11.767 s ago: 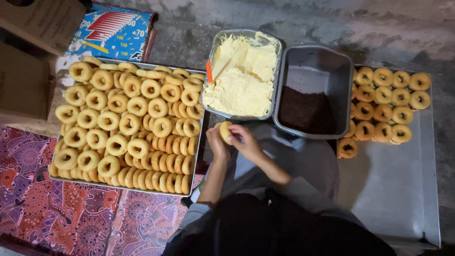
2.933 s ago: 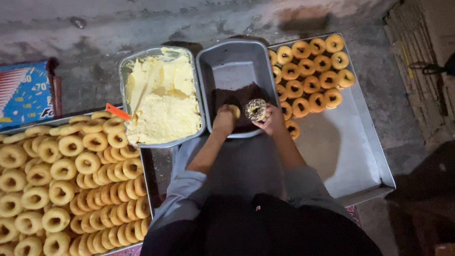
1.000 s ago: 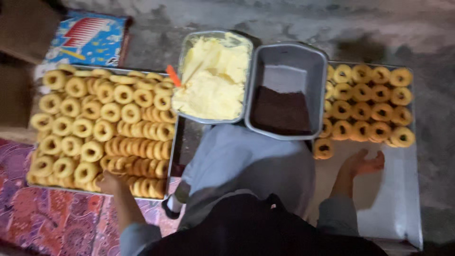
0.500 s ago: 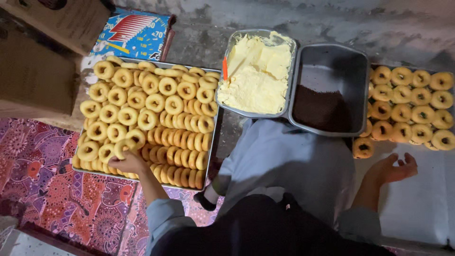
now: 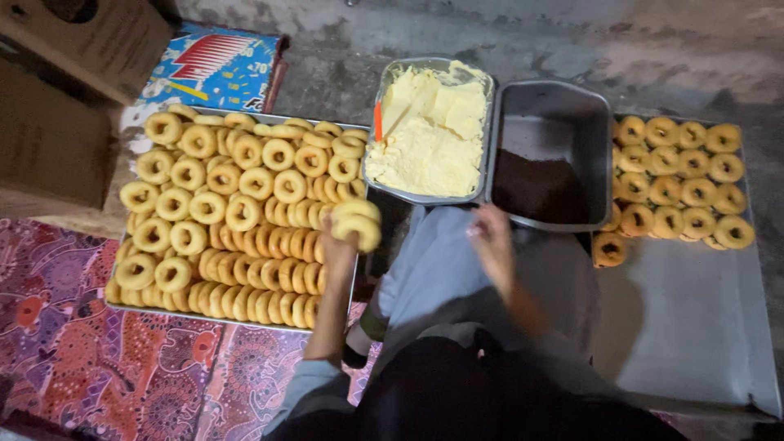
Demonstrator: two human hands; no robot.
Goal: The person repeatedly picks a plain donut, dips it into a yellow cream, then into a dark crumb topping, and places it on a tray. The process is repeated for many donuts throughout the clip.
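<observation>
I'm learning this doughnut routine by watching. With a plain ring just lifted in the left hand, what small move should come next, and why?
Probably carry the ring in the left hand over to the cream tub. It is bare, the right hand is empty near the tubs, and the spreader sits in the cream.

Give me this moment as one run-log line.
left hand: grip on plain doughnut, lifted over left tray | right hand: empty, blurred, near dark topping pan | cream pan: untouched

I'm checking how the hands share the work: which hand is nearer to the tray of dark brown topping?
The right hand. It hovers just below the grey tray of dark topping, near its front rim. The left hand is farther off, holding a plain doughnut above the big doughnut tray.
</observation>
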